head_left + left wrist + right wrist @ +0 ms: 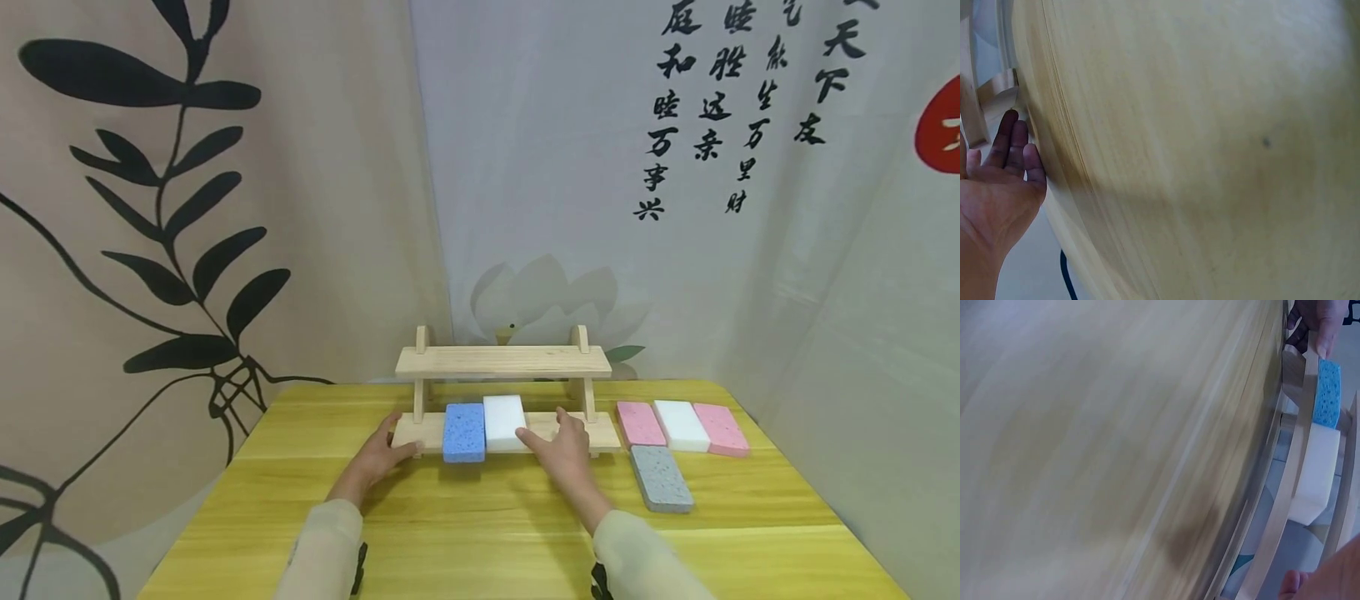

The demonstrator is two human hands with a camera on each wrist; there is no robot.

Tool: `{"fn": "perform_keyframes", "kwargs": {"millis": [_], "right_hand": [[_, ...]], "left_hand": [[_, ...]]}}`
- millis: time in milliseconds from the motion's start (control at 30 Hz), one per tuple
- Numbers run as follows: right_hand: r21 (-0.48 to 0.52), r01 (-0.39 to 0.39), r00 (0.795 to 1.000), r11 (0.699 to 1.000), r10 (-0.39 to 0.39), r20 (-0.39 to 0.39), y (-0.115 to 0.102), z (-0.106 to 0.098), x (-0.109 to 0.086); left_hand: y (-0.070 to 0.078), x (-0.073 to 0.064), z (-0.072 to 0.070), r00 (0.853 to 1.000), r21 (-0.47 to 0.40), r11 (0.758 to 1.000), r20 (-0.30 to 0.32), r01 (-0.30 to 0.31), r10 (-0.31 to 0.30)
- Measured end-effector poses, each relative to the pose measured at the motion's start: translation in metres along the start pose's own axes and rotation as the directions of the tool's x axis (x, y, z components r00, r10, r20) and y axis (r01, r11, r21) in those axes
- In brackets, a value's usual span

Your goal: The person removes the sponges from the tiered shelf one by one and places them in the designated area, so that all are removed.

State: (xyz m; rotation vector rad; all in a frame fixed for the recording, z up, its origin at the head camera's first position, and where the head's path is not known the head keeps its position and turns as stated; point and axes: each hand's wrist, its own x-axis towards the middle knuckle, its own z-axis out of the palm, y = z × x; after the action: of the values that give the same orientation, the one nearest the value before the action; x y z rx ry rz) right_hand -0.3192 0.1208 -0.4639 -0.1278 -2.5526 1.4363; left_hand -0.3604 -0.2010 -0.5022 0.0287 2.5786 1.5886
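The wood-grained surface carries a two-tier wooden rack at twelve o'clock from the person. Taking the rack as the dial, the left hand is at eight, thumb and straight fingers apart about the end of the lower board. The right hand is at five, fingers spread, thumb by the white block at six. The blue block, at seven, overhangs the board's front edge. A grey block and others lie near four. A braced left hand and light thumb pressure should line the pair up best.
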Motion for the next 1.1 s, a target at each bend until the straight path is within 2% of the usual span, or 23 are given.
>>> {"fn": "perform_keyframes", "kwargs": {"millis": [167,400,733,1100], "right_hand": [[0.012,-0.014,1.0,1.0,0.014,0.008,-0.006,0.014,-0.001],[-0.016,-0.024,0.999,1.0,0.024,-0.032,-0.009,0.031,0.001],[-0.065,-0.049,0.996,0.997,0.044,-0.082,-0.014,0.046,-0.001],[-0.062,-0.065,0.989,0.996,0.056,-0.137,-0.019,0.062,-0.004]], "left_hand": [[-0.001,0.0,-0.001,1.0,-0.012,1.0,0.007,-0.001,0.001],[-0.001,-0.002,-0.001,1.0,-0.023,1.0,0.001,-0.01,0.01],[-0.005,0.003,0.0,1.0,-0.02,1.0,-0.004,-0.001,0.001],[-0.004,0.002,0.001,1.0,-0.012,1.0,-0.007,0.006,-0.006]]}}
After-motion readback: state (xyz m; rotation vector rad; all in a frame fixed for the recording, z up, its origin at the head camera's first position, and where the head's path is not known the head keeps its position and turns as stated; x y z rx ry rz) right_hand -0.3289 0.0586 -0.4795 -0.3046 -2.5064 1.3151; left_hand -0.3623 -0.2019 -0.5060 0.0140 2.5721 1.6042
